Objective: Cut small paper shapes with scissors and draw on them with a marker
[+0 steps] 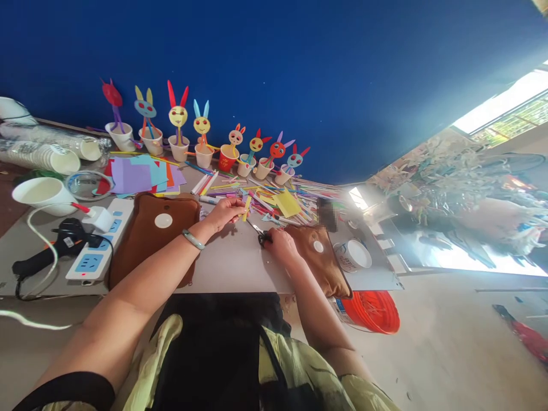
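Centrally placed: yellow strip and scissors in two hands

The left hand pinches the strip upright between its fingertips, in the middle of the frame. Just to its right, the right hand has its grip closed around the black handles of the scissors, whose blades point to the upper left, near the strip's lower end. Both hands are above the pale counter, between a large brown cushion on the left and a smaller brown pouch on the right. Scattered colored sticks and a yellow paper square lie beyond the hands. Behind them, rabbit-faced figures stand in cups along the blue wall. A power strip lies at left.
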The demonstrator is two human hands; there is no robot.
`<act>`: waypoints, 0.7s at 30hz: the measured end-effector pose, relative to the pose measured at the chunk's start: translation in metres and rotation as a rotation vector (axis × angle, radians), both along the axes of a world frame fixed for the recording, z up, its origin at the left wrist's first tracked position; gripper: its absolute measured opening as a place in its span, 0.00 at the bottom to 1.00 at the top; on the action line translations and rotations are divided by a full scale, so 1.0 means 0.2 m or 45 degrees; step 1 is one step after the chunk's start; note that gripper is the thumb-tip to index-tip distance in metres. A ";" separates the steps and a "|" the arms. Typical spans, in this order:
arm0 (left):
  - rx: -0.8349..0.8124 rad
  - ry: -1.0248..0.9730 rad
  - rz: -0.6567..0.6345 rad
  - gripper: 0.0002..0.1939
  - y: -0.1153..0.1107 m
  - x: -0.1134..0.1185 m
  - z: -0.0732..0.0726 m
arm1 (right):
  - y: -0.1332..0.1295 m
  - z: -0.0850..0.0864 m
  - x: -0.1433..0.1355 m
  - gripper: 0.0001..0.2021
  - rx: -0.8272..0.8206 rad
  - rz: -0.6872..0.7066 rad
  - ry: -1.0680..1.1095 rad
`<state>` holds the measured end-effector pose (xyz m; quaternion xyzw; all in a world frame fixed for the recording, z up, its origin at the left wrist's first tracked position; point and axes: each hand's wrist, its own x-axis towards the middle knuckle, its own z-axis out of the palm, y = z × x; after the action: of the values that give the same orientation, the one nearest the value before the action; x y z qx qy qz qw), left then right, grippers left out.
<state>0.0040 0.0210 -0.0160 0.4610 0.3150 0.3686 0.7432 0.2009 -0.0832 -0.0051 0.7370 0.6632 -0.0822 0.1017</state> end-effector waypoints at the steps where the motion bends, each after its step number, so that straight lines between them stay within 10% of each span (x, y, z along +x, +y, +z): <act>1: -0.004 0.005 -0.001 0.08 0.00 0.00 0.00 | 0.00 0.00 0.01 0.10 -0.014 0.004 -0.004; 12: 0.032 0.053 -0.038 0.06 -0.01 0.00 0.01 | -0.05 0.03 0.03 0.10 0.063 -0.067 0.089; 21: 0.043 0.079 0.028 0.07 -0.01 0.00 0.02 | -0.08 -0.04 0.08 0.11 0.524 -0.341 0.905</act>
<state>0.0031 0.0193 -0.0124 0.4814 0.3367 0.3674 0.7211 0.2174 -0.1000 -0.0138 0.7473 0.5580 -0.2095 -0.2938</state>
